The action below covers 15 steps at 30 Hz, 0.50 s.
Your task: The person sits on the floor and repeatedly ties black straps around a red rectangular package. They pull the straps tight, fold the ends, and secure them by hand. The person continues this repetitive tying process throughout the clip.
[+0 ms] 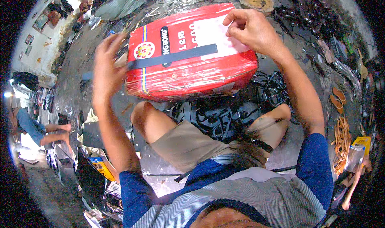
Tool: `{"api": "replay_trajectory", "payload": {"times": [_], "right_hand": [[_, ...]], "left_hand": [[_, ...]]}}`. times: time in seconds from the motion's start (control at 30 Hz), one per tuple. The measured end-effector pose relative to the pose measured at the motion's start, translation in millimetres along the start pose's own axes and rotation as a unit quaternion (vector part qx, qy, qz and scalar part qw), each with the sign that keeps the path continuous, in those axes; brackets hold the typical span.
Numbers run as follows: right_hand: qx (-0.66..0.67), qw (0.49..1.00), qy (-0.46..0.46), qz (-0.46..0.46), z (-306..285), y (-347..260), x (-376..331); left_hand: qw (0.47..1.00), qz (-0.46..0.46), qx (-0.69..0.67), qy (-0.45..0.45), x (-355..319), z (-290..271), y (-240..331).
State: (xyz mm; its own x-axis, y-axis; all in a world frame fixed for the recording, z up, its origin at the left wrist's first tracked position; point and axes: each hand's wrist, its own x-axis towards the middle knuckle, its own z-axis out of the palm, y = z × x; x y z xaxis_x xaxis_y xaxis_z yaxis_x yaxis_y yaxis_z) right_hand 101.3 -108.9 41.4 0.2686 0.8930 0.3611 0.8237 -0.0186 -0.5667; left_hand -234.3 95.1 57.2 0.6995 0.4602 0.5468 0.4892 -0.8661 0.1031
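From the head camera, a red rectangular box (190, 53) wrapped in shiny, crinkled clear film lies on the floor just beyond the seated person's bare knees, its long side running left to right and tilted up toward the right. A dark flat strap (172, 57) crosses its top, and a white paper label (212, 33) covers the upper right part. What the box holds cannot be seen. The right hand (250, 29) rests on the label at the far right corner, fingers curled and pinching at the paper's edge, the forearm reaching up from the lower right. The left hand (106, 65) is raised just beside the box's left end, blurred, fingers spread wide and holding nothing. A tangle of black straps (218, 115) lies between the knees below the box. A round wooden disc (256, 1) sits beyond the box, and orange rubber bands (341, 141) lie at the far right.
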Motion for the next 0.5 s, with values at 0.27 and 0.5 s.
{"api": "replay_trajectory", "payload": {"times": [0.27, 0.5], "right_hand": [[-0.175, 0.978, -0.033, -0.106, 32.0, -29.9, -19.3], [-0.143, 0.986, -0.043, -0.077, 49.2, -47.9, -20.0]], "left_hand": [[0.962, 0.023, -0.262, -0.076, 18.6, 91.3, 99.9], [0.959, -0.037, -0.268, -0.086, 17.3, 84.3, 103.7]]}}
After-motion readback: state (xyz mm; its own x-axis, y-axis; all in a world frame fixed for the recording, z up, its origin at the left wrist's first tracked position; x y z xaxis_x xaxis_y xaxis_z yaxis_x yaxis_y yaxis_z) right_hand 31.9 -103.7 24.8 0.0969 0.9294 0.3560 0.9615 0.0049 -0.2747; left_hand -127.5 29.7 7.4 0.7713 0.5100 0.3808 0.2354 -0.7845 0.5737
